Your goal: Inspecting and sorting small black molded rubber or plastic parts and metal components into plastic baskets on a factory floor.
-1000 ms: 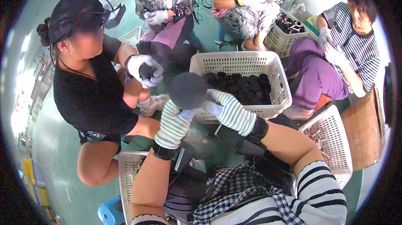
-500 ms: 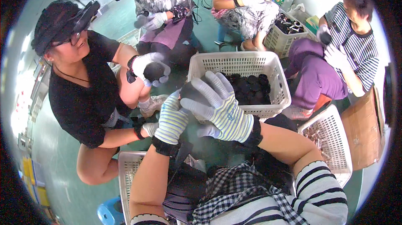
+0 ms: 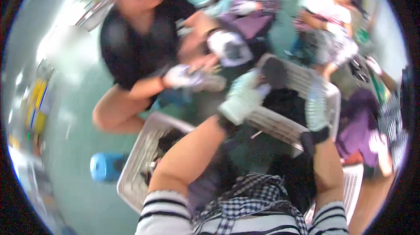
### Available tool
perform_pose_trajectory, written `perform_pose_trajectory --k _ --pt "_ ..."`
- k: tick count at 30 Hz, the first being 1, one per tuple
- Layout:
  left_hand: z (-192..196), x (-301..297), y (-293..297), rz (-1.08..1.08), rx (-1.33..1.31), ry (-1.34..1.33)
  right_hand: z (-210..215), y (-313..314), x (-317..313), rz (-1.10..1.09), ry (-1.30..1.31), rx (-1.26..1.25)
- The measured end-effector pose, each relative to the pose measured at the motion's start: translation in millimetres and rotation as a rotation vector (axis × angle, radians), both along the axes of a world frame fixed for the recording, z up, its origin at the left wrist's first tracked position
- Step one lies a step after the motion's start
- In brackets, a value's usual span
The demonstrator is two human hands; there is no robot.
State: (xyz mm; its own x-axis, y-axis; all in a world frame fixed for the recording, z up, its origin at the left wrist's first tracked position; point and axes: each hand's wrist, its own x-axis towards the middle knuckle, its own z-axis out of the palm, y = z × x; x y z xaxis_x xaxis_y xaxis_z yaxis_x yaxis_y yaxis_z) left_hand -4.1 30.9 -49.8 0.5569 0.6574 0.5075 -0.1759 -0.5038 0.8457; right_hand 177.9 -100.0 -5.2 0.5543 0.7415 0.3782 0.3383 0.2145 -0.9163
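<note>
My left hand (image 3: 240, 97), in a pale striped glove, is closed on a black round piece (image 3: 274, 72) above the left side of a white plastic basket (image 3: 280, 126). The view is smeared, and the exact kind of the piece cannot be made out. My right hand (image 3: 316, 106), gloved alike, reaches over the right part of this basket. Blur hides whether its fingers are spread or bent. Beside it, inside the basket, lies a dark heap of black pieces (image 3: 286, 103).
A second basket (image 3: 127, 184) with small parts stands left of my lap, a blue stool (image 3: 104, 166) beyond it. Close on the left sits a co-worker (image 3: 140, 47) with gloved hands. Other people sit at the back and right. Another white basket (image 3: 352, 187) is by my right arm.
My hands, together before, have parted: the left keeps the black piece, the right has moved right over the basket. The whole view has swung left.
</note>
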Motion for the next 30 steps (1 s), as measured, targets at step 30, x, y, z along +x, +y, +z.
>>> perform_pose_trajectory --k 30 --pt "-48.4 -439.1 -184.0 1.037 0.074 0.523 -156.6 29.4 118.3 -0.059 -1.272 -0.329"
